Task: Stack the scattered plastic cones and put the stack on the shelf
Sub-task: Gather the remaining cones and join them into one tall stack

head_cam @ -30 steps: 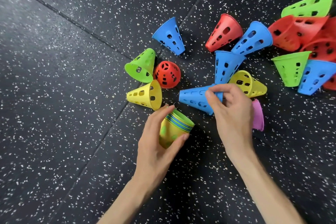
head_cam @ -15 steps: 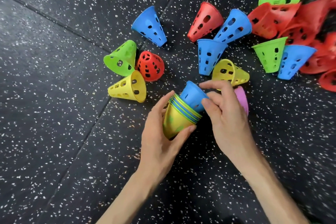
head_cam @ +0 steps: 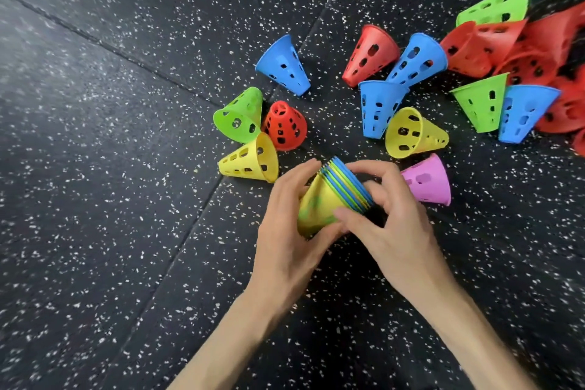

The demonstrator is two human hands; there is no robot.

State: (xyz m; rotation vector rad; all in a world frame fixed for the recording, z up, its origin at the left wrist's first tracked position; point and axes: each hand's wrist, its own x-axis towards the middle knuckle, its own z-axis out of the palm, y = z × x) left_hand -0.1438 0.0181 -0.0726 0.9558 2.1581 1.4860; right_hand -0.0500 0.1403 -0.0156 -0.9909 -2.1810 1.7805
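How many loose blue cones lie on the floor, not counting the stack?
4: one up left, one beside a red cone, one below it, one at right. The red pile may hide more.

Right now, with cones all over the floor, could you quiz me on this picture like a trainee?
1. True or false: the stack of cones lies untouched on the floor.
2. Which loose cone lies closest to the right hand? A) pink cone B) the blue cone on its own C) the red cone between green and yellow ones
3. Fill in: the outermost cone of the stack is coloured ____.

Key: 1 false, the left hand and the right hand both have a grip on it. 2 A. 3 yellow.
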